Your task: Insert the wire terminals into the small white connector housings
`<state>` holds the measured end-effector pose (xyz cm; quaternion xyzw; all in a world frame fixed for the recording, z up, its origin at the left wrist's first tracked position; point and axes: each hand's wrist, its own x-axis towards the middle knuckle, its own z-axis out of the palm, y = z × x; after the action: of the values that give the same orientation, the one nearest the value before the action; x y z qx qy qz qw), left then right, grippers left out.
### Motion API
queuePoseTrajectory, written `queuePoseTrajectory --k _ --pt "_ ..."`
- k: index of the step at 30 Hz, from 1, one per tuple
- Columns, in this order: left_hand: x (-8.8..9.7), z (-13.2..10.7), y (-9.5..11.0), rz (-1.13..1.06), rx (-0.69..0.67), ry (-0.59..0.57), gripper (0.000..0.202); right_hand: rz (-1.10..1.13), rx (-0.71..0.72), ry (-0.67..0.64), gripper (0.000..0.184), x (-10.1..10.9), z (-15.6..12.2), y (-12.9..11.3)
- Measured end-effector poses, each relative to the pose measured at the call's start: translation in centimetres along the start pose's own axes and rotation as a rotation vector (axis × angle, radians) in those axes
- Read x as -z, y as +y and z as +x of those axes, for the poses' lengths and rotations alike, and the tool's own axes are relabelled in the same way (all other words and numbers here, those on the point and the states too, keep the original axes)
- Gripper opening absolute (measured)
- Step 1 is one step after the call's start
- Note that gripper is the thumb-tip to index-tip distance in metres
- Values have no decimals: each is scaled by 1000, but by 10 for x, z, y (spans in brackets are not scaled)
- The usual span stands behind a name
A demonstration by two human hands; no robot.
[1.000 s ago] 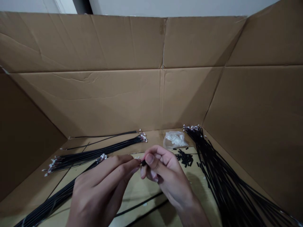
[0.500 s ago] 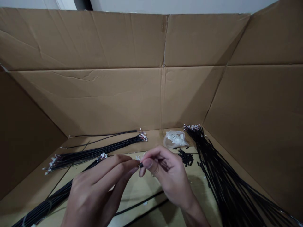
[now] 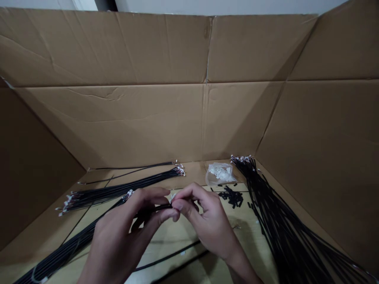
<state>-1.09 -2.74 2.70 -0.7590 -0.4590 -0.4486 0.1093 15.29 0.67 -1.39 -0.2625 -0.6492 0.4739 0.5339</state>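
Between the thumb and fingers of my left hand [image 3: 118, 232] runs a black cable [image 3: 161, 207], its end leading to my right fingertips. My right hand [image 3: 209, 221] pinches at that end with thumb and index finger, which hide most of it. The two hands almost touch at the fingertips. To the right of my right hand lies a pile of short black tube pieces [image 3: 233, 197]. Black cables [image 3: 168, 256] lie on the board below the hands.
Bundles of black cables with white connectors lie at the back left [image 3: 127, 186], front left [image 3: 62, 254] and right [image 3: 275, 213]. A clear bag of small white parts [image 3: 220, 173] sits near the back. Cardboard walls [image 3: 148, 118] enclose the work surface.
The left index finger has lifted and the left thumb has shifted, showing a length of cable. The small black piece seen between the fingertips earlier is now hidden.
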Motion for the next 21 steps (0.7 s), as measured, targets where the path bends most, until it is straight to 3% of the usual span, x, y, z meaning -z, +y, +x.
queuePoseTrajectory --k 5,9,14,21 --pt "3 2 -6 -100 7 -147 28 -6 -57 75 31 0 2 4" --pt "3 5 -11 -130 -27 -178 26 0 -80 118 34 -1 2 3" --pt "5 6 -13 -135 -7 -200 20 207 -210 63 34 3 6 -1" --pt "2 3 -9 -137 -75 -283 23 302 -256 13 41 8 12 -1"
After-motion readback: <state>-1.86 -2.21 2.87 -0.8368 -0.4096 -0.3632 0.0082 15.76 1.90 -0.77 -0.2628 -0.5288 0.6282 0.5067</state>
